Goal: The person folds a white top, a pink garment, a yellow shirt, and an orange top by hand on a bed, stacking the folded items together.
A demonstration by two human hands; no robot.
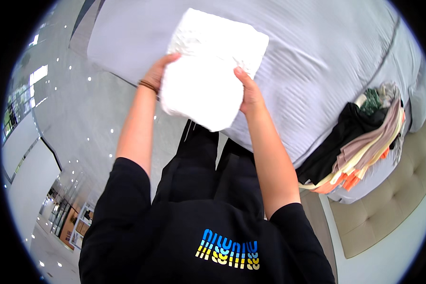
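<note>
Between my two hands is a bundle of folded white cloth (207, 74), held up over the near edge of a bed. Its surface is so bright that most folds are lost, though some wrinkles show across the middle. My left hand (160, 71) grips its left side, thumb on top, with a brown band at the wrist. On the opposite side my right hand (249, 90) holds the edge, thumb lying on the upper face. The fingers of both hands are mostly hidden beneath or behind the cloth.
The bed (298, 71) has a rumpled pale grey sheet. Several garments (365, 138) in black, mauve, yellow and orange lie piled at its right side, near a beige tufted headboard (390, 206). Shiny grey floor (92, 106) extends to the left.
</note>
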